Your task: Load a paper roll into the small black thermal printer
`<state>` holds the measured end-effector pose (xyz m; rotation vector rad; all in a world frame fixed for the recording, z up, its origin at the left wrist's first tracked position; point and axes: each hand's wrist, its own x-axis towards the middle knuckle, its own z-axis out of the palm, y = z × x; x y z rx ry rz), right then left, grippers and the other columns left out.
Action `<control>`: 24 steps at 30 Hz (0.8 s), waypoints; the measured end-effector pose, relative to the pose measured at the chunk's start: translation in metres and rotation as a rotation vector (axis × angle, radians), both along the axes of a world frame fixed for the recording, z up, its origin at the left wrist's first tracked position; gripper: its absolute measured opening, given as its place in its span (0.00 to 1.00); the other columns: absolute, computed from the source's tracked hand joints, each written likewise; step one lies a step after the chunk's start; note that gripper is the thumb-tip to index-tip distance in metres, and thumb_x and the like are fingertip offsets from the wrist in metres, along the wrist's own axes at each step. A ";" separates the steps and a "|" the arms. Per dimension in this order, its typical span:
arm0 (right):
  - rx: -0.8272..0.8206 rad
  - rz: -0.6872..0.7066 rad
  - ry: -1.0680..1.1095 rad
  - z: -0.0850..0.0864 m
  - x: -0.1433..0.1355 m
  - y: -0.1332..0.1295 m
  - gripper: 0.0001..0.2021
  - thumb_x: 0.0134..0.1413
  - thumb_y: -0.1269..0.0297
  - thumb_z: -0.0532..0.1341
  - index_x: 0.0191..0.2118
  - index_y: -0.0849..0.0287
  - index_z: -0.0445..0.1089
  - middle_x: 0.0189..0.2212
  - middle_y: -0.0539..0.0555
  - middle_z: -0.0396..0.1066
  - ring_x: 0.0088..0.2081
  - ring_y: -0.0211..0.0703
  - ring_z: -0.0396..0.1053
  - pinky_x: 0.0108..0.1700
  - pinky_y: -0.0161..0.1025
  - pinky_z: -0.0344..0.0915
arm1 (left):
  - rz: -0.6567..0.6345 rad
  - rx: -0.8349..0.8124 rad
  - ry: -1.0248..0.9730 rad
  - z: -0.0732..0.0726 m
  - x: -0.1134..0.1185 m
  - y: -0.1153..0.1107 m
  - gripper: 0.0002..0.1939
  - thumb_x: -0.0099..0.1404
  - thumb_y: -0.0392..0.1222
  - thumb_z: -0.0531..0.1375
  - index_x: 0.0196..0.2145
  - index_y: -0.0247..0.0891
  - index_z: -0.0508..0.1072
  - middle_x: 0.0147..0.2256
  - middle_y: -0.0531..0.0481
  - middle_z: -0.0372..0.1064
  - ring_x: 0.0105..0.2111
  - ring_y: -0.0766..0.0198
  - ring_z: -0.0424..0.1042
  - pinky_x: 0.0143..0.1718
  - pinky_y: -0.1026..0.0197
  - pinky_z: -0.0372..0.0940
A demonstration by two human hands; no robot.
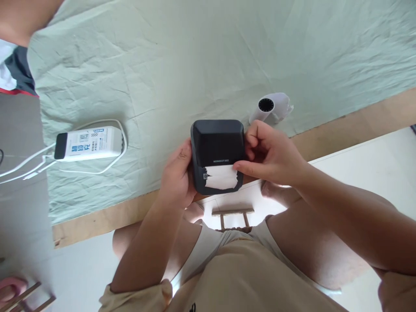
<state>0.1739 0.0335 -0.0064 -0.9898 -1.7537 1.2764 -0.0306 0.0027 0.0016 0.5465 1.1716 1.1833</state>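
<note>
A black label printer (218, 147) with "NIIMBOT" lettering is held above the table's front edge. Torn-edged white paper (221, 177) covers part of its lower face. My left hand (178, 173) is closed around the printer's left side, thumb along the edge and the other fingers partly hidden beneath it. At the right side, my right hand (271, 151) has its fingers curled against the printer's edge. Its thumb tip rests at the paper's upper right corner. Just beyond that hand lies a white cylinder (260, 113) with a dark round end and crumpled white wrapping beside it.
A white power strip (92, 144) with blue print and white cables lies at the left on the pale green cloth (195, 56). The table's wooden edge (107, 219) runs in front of me. Another person's arm (26, 17) reaches in at the top left.
</note>
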 end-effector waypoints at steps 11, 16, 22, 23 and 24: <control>0.502 -0.367 -0.173 0.036 -0.012 -0.005 0.11 0.65 0.69 0.63 0.31 0.52 0.63 0.17 0.42 0.62 0.18 0.33 0.58 0.23 0.38 0.50 | 0.026 -0.043 0.018 -0.002 0.000 0.003 0.12 0.65 0.51 0.69 0.32 0.40 0.78 0.28 0.52 0.75 0.34 0.57 0.80 0.35 0.59 0.76; 0.545 -0.356 -0.299 0.036 -0.019 0.008 0.11 0.56 0.74 0.67 0.30 0.54 0.64 0.20 0.43 0.63 0.21 0.32 0.60 0.28 0.39 0.49 | -0.031 -0.020 -0.019 0.003 0.002 0.003 0.18 0.60 0.58 0.71 0.33 0.42 0.77 0.33 0.48 0.78 0.46 0.47 0.82 0.42 0.53 0.78; 0.475 -0.092 -0.593 0.024 -0.012 0.020 0.09 0.51 0.67 0.71 0.35 0.52 0.71 0.19 0.45 0.57 0.21 0.33 0.45 0.26 0.40 0.37 | -0.137 0.024 0.027 0.002 -0.004 -0.004 0.20 0.63 0.58 0.72 0.43 0.42 0.80 0.34 0.49 0.79 0.42 0.51 0.83 0.35 0.57 0.77; 0.474 -0.057 -0.609 0.024 -0.012 0.020 0.11 0.48 0.66 0.72 0.37 0.52 0.71 0.19 0.44 0.57 0.20 0.32 0.44 0.26 0.40 0.37 | -0.145 0.025 0.022 0.001 -0.005 -0.005 0.18 0.64 0.57 0.72 0.43 0.41 0.80 0.34 0.49 0.79 0.41 0.52 0.83 0.34 0.58 0.77; 0.464 -0.031 -0.616 0.024 -0.013 0.020 0.14 0.46 0.66 0.74 0.38 0.52 0.72 0.19 0.44 0.58 0.20 0.32 0.44 0.25 0.39 0.37 | -0.147 0.022 0.017 0.000 -0.006 -0.005 0.18 0.65 0.56 0.71 0.43 0.41 0.80 0.33 0.49 0.79 0.41 0.52 0.83 0.34 0.59 0.77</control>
